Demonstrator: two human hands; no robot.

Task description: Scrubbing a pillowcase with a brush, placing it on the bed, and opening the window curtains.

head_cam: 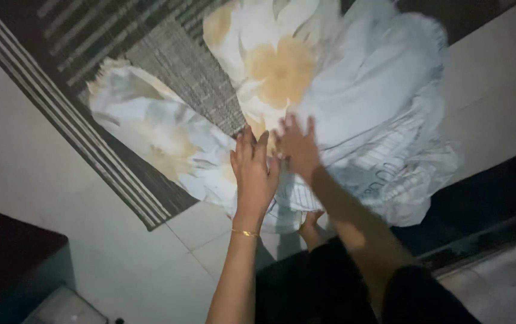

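Pale floor tiles (pixel 90 264) run under me in dim light, with a dark striped rug (pixel 168 66) spread across them and a white sheet with big yellow flowers (pixel 282 66) heaped over the rug's near end. My left hand (pixel 253 174) lies flat on the sheet near its front fold, fingers stretched and close together, clamped on nothing; a thin gold bangle (pixel 246 233) circles that wrist. My right hand (pixel 297 147) sits just beside it, fingers spread, palm pressing the cloth, also gripping nothing. To smooth this well, I judge both palms should stay flat and push outward from the middle so the creases run off toward the edges rather than bunching. No container shows that I can make out; only a dark, box-like shape (pixel 12 258) at the lower left, too dim to tell.
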